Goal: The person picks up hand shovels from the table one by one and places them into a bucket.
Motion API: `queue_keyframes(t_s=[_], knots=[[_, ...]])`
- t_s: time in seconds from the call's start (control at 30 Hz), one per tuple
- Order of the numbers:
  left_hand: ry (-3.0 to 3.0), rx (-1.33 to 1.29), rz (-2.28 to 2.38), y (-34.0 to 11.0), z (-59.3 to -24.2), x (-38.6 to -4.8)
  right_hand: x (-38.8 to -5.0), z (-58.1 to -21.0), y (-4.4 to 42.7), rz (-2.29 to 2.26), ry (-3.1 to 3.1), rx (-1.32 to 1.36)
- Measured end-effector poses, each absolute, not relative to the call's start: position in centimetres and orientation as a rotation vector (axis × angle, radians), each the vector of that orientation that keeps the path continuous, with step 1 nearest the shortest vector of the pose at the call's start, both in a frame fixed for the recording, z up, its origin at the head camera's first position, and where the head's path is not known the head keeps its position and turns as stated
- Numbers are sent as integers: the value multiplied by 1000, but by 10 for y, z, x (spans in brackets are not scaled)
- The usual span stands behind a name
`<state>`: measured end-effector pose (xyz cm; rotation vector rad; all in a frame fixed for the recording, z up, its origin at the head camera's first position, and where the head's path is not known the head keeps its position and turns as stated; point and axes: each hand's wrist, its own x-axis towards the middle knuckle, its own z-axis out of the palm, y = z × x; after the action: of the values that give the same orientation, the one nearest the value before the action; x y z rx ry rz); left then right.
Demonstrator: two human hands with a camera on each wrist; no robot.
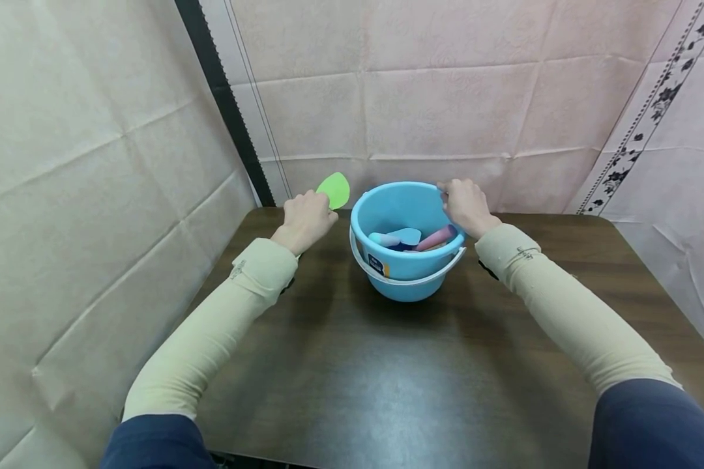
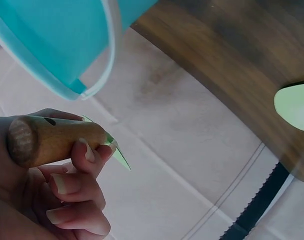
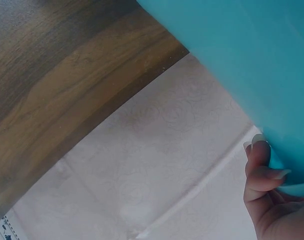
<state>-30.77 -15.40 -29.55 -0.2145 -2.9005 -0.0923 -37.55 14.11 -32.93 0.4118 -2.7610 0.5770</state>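
In the head view, a light blue bucket (image 1: 410, 265) is at the table's far side, its pale handle hanging down in front. My right hand (image 1: 466, 205) grips the bucket's right rim, and in the right wrist view its fingers (image 3: 260, 152) curl against the blue wall. Left of the bucket, my left hand (image 1: 307, 218) holds a small trowel with a green leaf-shaped blade (image 1: 336, 189). The left wrist view shows its wooden handle (image 2: 57, 141) in my grip. Inside the bucket are a pink-handled item (image 1: 436, 238), a light blue piece (image 1: 407, 235) and a dark blue piece, partly hidden.
A pale green rounded object (image 2: 295, 106) lies on the brown wooden table (image 1: 352, 391) near its left far corner in the left wrist view. Pale creased cloth (image 1: 446, 111) hangs behind the table and along its left and right sides.
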Motion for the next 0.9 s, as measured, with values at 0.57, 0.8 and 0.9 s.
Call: queue_keyframes(t_s=[0.57,0.8,0.9], knots=[[-2948,-322,-30,-103,-276,-309,-377,-327,141,588,-2764,409],[-3006,-367,-7,-78,-273,-307,-375,-327,142,638,-2753,416],[-3036,-381,-14,-68,-273,-305,-374,-329,142,649,-2752,431]])
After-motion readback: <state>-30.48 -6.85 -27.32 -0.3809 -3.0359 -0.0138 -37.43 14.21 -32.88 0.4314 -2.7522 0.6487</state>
